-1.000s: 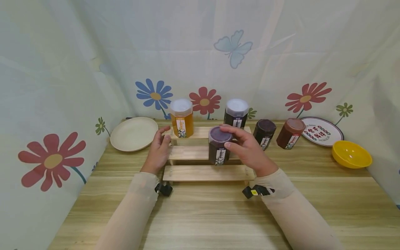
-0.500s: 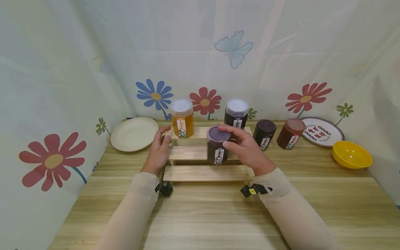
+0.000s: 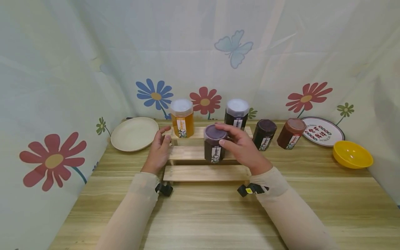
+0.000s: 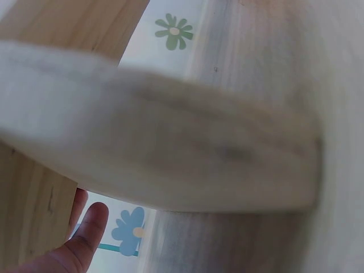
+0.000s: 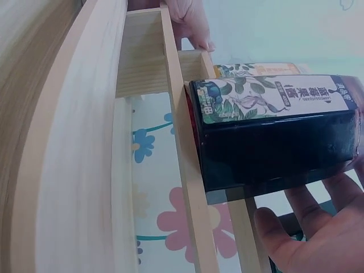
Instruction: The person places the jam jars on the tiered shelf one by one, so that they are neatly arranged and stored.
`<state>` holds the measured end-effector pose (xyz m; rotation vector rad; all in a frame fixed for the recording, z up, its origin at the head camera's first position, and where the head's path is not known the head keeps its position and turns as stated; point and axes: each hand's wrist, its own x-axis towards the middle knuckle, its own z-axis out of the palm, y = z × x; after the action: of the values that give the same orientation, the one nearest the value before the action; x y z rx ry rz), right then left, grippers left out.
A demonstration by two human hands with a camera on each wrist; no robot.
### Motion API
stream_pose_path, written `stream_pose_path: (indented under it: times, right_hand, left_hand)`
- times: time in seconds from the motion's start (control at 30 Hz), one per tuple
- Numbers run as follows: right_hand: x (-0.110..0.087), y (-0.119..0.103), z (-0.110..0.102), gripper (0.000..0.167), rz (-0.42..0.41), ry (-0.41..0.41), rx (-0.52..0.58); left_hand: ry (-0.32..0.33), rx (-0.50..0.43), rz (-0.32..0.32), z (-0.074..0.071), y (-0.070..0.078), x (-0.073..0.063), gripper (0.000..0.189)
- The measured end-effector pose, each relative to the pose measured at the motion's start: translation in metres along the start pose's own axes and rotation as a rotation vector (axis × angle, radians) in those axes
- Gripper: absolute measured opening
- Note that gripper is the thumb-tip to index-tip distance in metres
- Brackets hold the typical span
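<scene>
In the head view my right hand (image 3: 245, 151) holds a dark purple jam jar (image 3: 214, 152) by its upper part, thumb in front and a finger across the lid. The jar is upright at the middle step of a three-step wooden rack (image 3: 206, 173); whether its base touches the wood I cannot tell. The right wrist view shows the jar's printed label (image 5: 273, 96) and dark side. My left hand (image 3: 158, 152) lies against the rack's left end, near an orange jam jar (image 3: 182, 119) on the top step. Its thumb (image 4: 91, 227) shows straight in the left wrist view.
Another dark jar (image 3: 236, 113) with a white lid stands on the top step's right side. Right of the rack are a dark jar (image 3: 264, 133), a red-brown jar (image 3: 291, 133), a printed plate (image 3: 325, 140) and a yellow bowl (image 3: 351, 156). A cream plate (image 3: 134, 133) lies left.
My right hand has carried the purple jar slightly left along the middle step, and a little up. My left hand has stayed at the rack's end.
</scene>
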<state>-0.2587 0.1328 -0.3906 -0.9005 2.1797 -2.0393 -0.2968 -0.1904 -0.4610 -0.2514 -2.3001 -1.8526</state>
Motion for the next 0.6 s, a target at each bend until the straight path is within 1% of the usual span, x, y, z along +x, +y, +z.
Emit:
stream_pose_path:
  times: [0.27,0.6]
  right_hand:
    - [0.005,0.000,0.006,0.050,0.014,0.018,0.000]
    - [0.008,0.002,0.013,0.051,0.007,0.044,-0.011]
  left_hand:
    - [-0.011,0.025,-0.021,0.000,0.002,-0.001,0.043]
    - [-0.005,0.022,-0.014,-0.001,0.003,-0.001,0.043]
